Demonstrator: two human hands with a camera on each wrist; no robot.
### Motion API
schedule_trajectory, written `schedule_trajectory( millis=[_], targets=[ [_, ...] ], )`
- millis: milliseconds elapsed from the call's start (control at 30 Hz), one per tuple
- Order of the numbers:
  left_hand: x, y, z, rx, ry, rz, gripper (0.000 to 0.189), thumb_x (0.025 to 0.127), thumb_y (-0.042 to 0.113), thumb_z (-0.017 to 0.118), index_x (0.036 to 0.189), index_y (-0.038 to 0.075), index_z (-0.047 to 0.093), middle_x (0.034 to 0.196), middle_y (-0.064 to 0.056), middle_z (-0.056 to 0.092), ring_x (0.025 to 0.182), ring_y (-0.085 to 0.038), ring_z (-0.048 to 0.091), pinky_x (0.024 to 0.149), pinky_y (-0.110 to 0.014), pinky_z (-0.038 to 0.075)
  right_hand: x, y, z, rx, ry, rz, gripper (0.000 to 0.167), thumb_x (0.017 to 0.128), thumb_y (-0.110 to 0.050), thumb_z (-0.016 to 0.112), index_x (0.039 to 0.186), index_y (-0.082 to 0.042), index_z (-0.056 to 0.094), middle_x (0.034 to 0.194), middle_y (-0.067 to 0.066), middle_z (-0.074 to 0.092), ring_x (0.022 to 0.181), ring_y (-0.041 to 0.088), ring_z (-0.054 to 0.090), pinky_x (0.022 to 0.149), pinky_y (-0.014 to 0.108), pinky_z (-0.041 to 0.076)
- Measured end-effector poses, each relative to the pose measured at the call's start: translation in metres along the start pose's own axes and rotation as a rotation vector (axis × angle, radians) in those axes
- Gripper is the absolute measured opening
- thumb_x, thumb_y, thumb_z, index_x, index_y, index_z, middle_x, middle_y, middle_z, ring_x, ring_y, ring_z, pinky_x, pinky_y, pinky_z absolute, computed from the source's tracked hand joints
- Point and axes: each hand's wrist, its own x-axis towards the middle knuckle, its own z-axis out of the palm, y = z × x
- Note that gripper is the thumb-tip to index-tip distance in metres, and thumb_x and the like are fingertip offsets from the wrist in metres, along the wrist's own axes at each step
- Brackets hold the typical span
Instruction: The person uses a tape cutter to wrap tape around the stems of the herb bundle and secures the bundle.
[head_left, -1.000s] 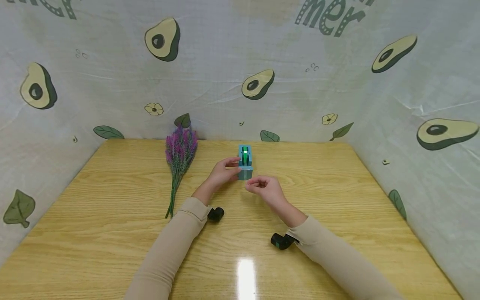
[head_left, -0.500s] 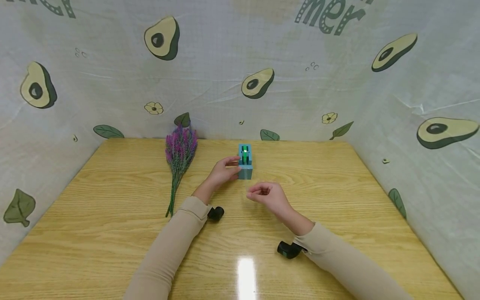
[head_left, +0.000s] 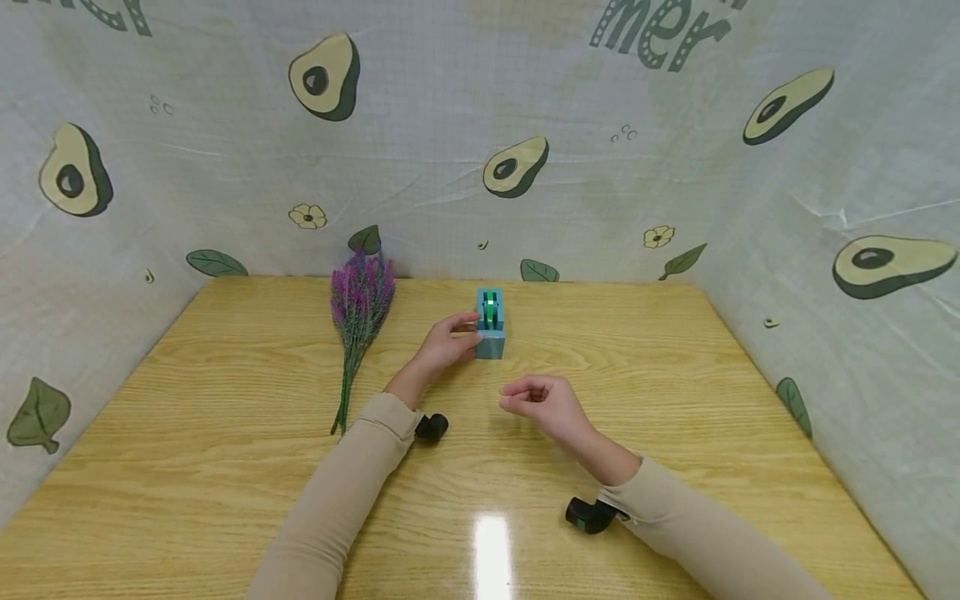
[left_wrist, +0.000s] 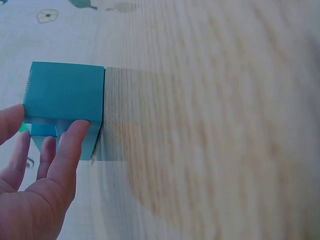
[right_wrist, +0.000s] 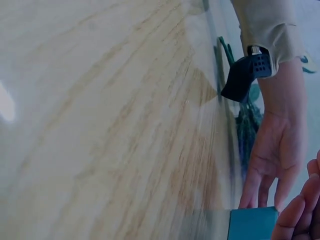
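A blue tape dispenser (head_left: pixel 491 346) with a green tape roll (head_left: pixel 490 309) stands toward the back of the table. My left hand (head_left: pixel 444 345) grips it from the left side. In the left wrist view, fingers lie along the dispenser's side (left_wrist: pixel 65 92) and the thumb is at its toothed edge (left_wrist: pixel 26 87). My right hand (head_left: pixel 551 407) is in front of the dispenser and to its right, thumb and index fingertips pinched together. Clear tape seems to run from the dispenser to that pinch, very faint. The right wrist view shows only the curled fingers (right_wrist: pixel 300 215) at its edge.
A bunch of purple artificial flowers (head_left: pixel 362 296) lies left of the left hand, stems toward the front. The wooden table (head_left: pixel 675 375) is bounded behind and at the sides by an avocado-print cloth (head_left: pixel 435 125). Black wrist camera mounts (head_left: pixel 592 515) stick out from the sleeves.
My right hand has drawn back from the dispenser, toward the front and slightly right, fingertips still pinched. The left hand and the dispenser stay in place.
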Motion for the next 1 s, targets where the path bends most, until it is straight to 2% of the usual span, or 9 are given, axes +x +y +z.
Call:
schedule_trajectory(
  millis=[300,533,1000],
  targets=[
    [-0.001,0.001,0.0,-0.005,-0.009,-0.01,0.043,0.092,0.007,0.059,0.134,0.009,0.049,0.129,-0.016,0.046,0.108,-0.029,0.053,0.087,-0.039,0.05,-0.006,0.002,0.003,0.001,-0.037,-0.005,0.024,0.082,-0.006,0.072,0.096,0.012,0.066,0.077,0.007,0.068,0.069,0.012,0.06,0.063,0.022,0.05],
    [0.0,0.001,-0.001,-0.023,-0.014,-0.013,0.043,0.092,0.006,0.059,0.134,0.009,0.05,0.129,-0.017,0.046,0.109,-0.032,0.053,0.088,-0.041,0.049,-0.012,-0.002,0.005,0.045,-0.068,0.013,0.027,0.082,-0.006,0.071,0.097,0.015,0.063,0.075,0.003,0.066,0.069,0.011,0.06,0.066,0.027,0.051],
    [0.0,0.0,-0.001,-0.02,-0.011,-0.012,0.043,0.092,0.005,0.059,0.134,0.01,0.05,0.128,-0.016,0.046,0.108,-0.03,0.053,0.087,-0.039,0.05,-0.02,0.0,0.006,0.085,-0.083,0.059,0.022,0.081,-0.005,0.072,0.093,0.011,0.064,0.071,0.001,0.065,0.064,0.011,0.056,0.059,0.025,0.046]
  ],
)
